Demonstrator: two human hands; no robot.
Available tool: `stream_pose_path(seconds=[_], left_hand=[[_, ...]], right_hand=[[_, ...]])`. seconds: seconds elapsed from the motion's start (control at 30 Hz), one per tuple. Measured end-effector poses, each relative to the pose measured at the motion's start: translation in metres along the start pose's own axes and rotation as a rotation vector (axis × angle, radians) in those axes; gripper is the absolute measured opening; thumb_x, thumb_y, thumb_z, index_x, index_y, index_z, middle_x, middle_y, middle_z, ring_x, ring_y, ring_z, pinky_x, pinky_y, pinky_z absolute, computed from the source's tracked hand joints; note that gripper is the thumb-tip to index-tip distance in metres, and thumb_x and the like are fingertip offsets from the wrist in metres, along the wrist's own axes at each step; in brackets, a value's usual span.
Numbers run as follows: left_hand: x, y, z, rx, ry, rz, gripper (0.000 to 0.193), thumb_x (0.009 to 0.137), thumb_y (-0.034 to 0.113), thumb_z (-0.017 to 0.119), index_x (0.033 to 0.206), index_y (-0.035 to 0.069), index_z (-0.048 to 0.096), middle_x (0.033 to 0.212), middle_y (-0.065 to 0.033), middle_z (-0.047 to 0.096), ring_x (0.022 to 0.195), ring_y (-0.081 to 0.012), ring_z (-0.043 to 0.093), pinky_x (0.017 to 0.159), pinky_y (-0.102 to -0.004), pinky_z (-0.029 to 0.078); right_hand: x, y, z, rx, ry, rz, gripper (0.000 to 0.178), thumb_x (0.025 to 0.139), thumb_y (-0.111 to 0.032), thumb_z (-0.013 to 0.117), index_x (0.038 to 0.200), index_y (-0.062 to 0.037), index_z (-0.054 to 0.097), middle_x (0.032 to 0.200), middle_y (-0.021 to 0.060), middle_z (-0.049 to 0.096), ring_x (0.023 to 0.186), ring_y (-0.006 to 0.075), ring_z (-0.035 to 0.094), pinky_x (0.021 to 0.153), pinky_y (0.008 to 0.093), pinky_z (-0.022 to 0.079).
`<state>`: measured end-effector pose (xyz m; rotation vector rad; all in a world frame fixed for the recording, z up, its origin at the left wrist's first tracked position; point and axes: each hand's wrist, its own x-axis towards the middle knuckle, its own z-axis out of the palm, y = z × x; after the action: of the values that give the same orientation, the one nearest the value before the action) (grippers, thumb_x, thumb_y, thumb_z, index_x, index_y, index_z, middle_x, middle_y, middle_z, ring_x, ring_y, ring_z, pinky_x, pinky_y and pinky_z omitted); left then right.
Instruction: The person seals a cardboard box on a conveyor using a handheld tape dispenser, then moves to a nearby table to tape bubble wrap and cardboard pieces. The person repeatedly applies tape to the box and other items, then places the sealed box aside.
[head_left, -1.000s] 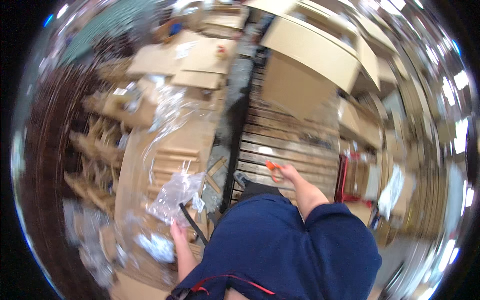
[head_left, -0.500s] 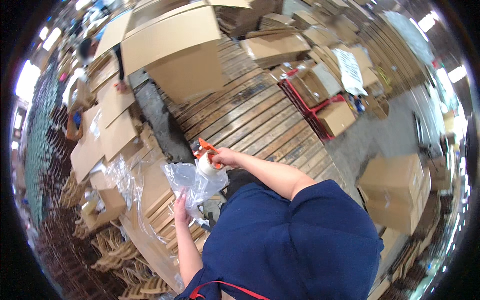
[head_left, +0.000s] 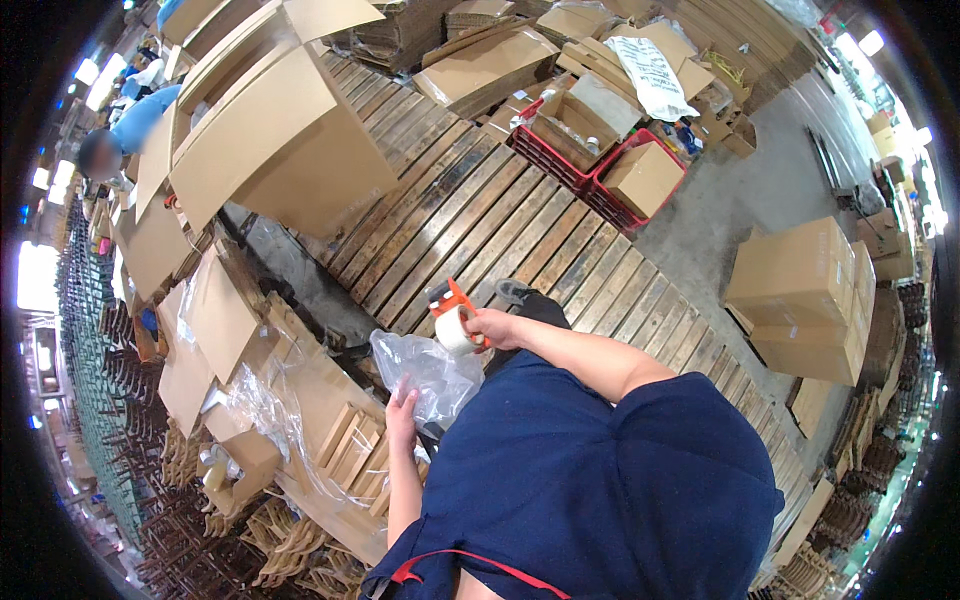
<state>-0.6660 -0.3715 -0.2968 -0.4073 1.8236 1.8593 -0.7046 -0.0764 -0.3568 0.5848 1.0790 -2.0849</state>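
Note:
My right hand (head_left: 490, 328) is closed on the handle of an orange tape dispenser (head_left: 452, 295), which carries a wide roll of pale tape (head_left: 455, 330). Just left of it, my left hand (head_left: 402, 417) grips the edge of a crumpled clear plastic bag (head_left: 425, 372). The bag hangs between both hands, in front of my body, and its upper side comes up against the tape roll. Whether tape sticks to the bag I cannot tell.
A large open cardboard box (head_left: 290, 130) stands ahead on the slatted wooden platform (head_left: 480, 220). Red crates (head_left: 560, 165) with boxes lie beyond it. Closed cartons (head_left: 800, 290) stand at right. Wooden strips (head_left: 350, 445) and a small open box (head_left: 250, 465) are at left. A person in blue (head_left: 145, 120) works far left.
My view has swung toward the right, so the large box and crates sit farther left. My hands keep hold of the bag and the dispenser. One of my shoes now shows on the slats.

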Motion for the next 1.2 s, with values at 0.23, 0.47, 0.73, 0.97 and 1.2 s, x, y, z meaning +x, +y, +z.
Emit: stream_pose_path(seconds=[0.23,0.47,0.73,0.97,1.2], left_hand=[[0.106,0.064,0.11,0.236,0.172,0.048,0.058,0.098,0.021,0.069,0.149,0.002,0.05,0.129,-0.0135,0.067,0.115,-0.0211,0.063,0.101,-0.0347,0.048],[0.164,0.103,0.224,0.48,0.145,0.065,0.07,0.102,0.039,0.066,0.156,0.003,0.039,0.138,-0.0155,0.062,0.121,-0.0237,0.061,0.103,-0.0358,0.047],[0.089,0.097,0.237,0.372,0.218,-0.472,0.052,0.098,0.035,0.073,0.133,-0.001,0.061,0.105,-0.0075,0.071,0.091,-0.0168,0.066,0.082,-0.0324,0.053],[0.051,0.039,0.233,-0.08,0.33,-0.671,0.031,0.097,0.024,0.074,0.118,0.003,0.064,0.086,-0.003,0.066,0.076,-0.0178,0.062,0.069,-0.0363,0.053],[0.038,0.033,0.21,-0.051,0.413,-0.35,0.042,0.1,0.024,0.07,0.135,0.004,0.057,0.089,-0.0002,0.063,0.076,-0.0128,0.058,0.067,-0.0302,0.051]], right_hand=[[0.034,-0.129,-0.072,-0.338,0.109,-0.41,0.018,0.079,-0.01,0.07,0.095,-0.0032,0.072,0.09,0.0001,0.071,0.085,0.0139,0.064,0.082,0.032,0.052],[-0.017,-0.274,-0.289,-0.603,0.96,-0.708,0.023,0.083,-0.007,0.066,0.105,-0.0033,0.072,0.098,0.0161,0.074,0.095,0.031,0.072,0.085,0.0417,0.055],[-0.075,-0.389,-0.45,-0.898,1.379,-0.413,0.021,0.08,-0.012,0.066,0.093,0.0031,0.072,0.152,0.0308,0.045,0.12,0.0409,0.063,0.106,0.0466,0.047],[0.007,-0.304,-0.458,-0.855,1.149,-0.272,0.026,0.083,-0.027,0.071,0.101,-0.0083,0.077,0.099,0.022,0.075,0.095,0.0403,0.072,0.083,0.0487,0.056],[0.022,-0.169,-0.246,-0.96,0.717,-0.05,0.035,0.084,-0.034,0.069,0.096,-0.0019,0.076,0.097,0.0271,0.073,0.098,0.0439,0.071,0.085,0.0516,0.055]])
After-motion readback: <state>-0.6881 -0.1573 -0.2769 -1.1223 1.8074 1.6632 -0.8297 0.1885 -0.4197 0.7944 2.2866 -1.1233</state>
